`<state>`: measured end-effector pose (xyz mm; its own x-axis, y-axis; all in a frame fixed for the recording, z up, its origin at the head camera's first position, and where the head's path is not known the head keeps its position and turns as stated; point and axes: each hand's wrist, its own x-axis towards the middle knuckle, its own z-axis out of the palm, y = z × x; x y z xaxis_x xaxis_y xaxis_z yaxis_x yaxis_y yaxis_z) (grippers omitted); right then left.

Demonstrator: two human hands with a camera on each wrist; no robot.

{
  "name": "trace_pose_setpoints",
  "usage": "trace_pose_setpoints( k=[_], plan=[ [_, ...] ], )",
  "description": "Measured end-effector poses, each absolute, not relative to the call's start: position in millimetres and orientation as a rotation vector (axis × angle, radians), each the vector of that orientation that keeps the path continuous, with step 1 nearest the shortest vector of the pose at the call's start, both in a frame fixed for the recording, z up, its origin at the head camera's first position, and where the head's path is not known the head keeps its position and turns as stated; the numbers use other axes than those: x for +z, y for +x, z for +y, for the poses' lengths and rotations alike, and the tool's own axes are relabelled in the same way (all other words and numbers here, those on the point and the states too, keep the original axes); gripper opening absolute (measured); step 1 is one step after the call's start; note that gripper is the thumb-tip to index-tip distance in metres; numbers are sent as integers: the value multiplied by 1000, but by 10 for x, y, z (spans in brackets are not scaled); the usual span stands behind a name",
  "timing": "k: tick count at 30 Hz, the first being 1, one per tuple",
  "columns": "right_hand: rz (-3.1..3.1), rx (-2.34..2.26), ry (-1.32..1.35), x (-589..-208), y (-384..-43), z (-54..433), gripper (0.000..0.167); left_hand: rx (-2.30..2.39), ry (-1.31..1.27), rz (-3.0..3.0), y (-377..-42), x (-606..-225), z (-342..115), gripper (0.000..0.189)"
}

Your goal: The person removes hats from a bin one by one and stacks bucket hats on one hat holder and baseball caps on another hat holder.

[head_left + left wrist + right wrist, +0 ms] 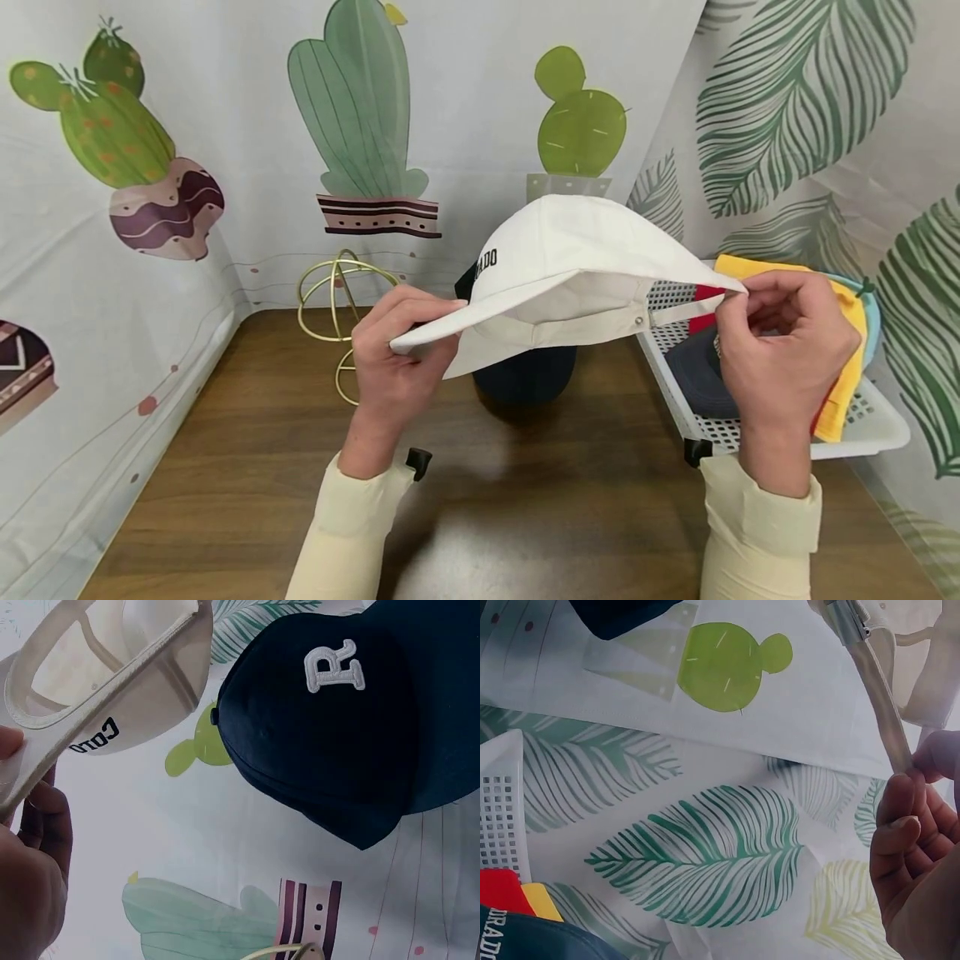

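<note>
A white cap point(577, 237) with dark lettering is held up in mid-air between both hands, its brim to the left. My left hand point(397, 354) pinches the brim between thumb and fingers. At the other end, my right hand point(787, 350) pinches the rear edge and back strap; the right wrist view shows the strap point(883, 705) running from a metal buckle to the fingertips. Behind the white cap is a navy cap point(525, 379), partly hidden in the head view. The left wrist view shows its white letter R point(334, 667). What supports the navy cap cannot be seen.
A gold wire stand point(335, 337) is left of the navy cap on the brown wooden table point(247, 467). To the right, a white perforated basket point(888, 429) contains a dark cap point(697, 375) and yellow point(834, 417), red and blue items. Printed cloth hangs behind.
</note>
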<state>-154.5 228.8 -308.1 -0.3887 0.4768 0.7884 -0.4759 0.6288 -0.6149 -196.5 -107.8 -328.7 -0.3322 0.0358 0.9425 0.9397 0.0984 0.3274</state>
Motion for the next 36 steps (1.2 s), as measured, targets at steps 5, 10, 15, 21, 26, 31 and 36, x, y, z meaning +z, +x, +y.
trace_pose_setpoints(
  k=[5,10,15,21,26,31,36],
  plan=[
    [-1700,1034,-7,-3059,-1521,2261,23,-1322,-1012,-1528,-1954,-3277,-1093,12],
    [-1710,1111,-17,-3060,-1524,2249,25,-1259,-1062,-1522,-1917,-3266,-1073,12],
    [-1782,1291,-104,-3114,-1581,2295,16,-1119,-1111,-1505,-1844,-3240,-1010,14],
    [-1874,1569,-164,-3162,-1620,2344,10,-944,-1164,-1452,-1764,-3186,-923,13],
    [-1954,1709,-94,-3141,-1574,2325,24,-808,-1167,-1437,-1718,-3152,-894,14],
    [-2011,1843,112,-3089,-1487,2256,33,-694,-1154,-1412,-1680,-3133,-846,15],
    [-1964,2036,354,-2984,-1301,2155,50,-585,-1153,-1346,-1644,-3118,-775,14]
  ],
)
